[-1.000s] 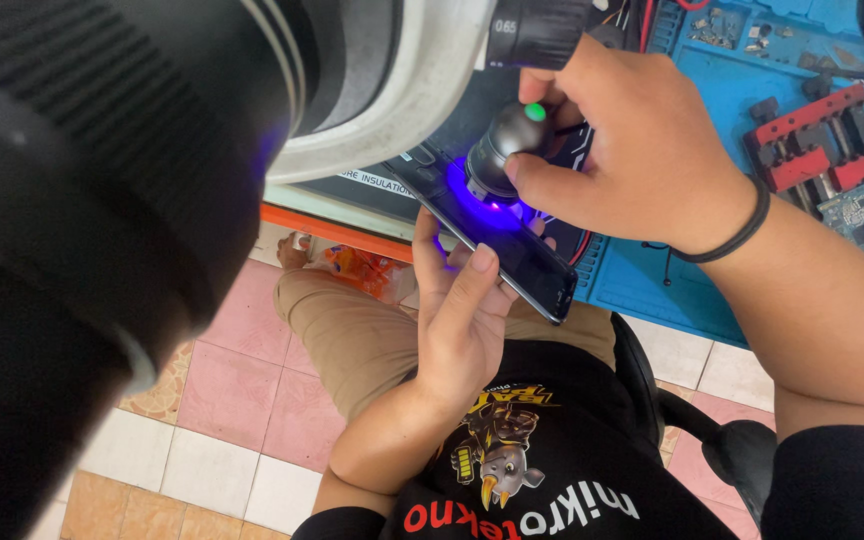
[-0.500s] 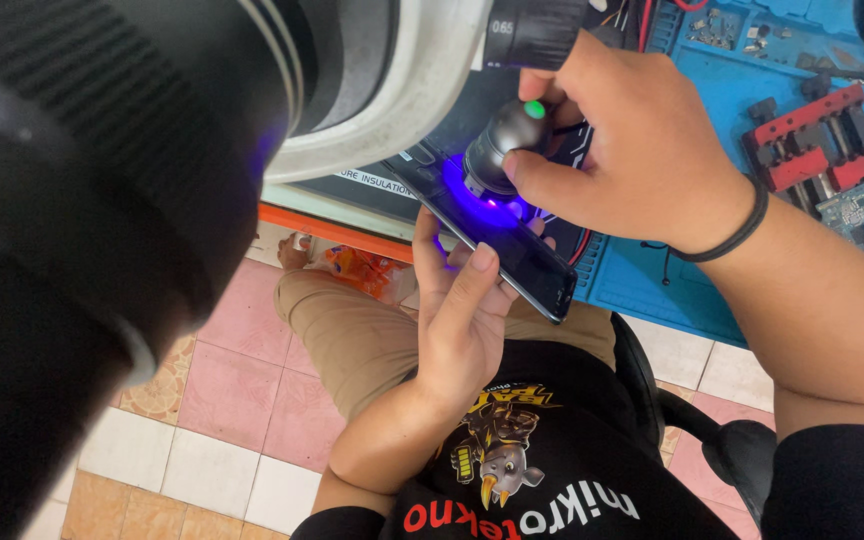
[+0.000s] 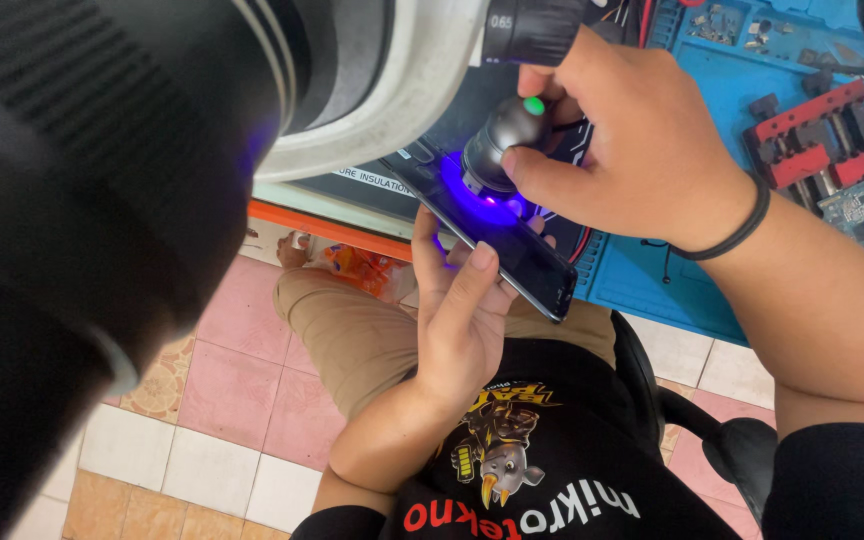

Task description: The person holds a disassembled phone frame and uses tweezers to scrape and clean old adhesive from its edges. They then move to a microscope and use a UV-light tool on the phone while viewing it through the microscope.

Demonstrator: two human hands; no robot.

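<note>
- The phone (image 3: 512, 250) in the left hand (image 3: 462, 320) has a glossy, dark glass face that catches violet light.
- The small lamp (image 3: 502, 140) in the right hand (image 3: 632, 140) looks like smooth grey plastic, semi-matt.
- The work mat (image 3: 732, 80), far right, is matt blue rubber.
- The clamp (image 3: 822, 140) on it has red painted metal bars.
- The floor tiles (image 3: 242, 390), near left, are smooth with a dull sheen.
- The microscope eyepiece (image 3: 102, 180), left, is ribbed matt black.

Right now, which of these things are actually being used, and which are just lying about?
In use:
- phone, held from below by the left hand
- small grey lamp shining violet light onto the phone, held by the right hand

Lying about:
- red clamp with a small circuit board
- blue mat
- microscope overhead
</note>
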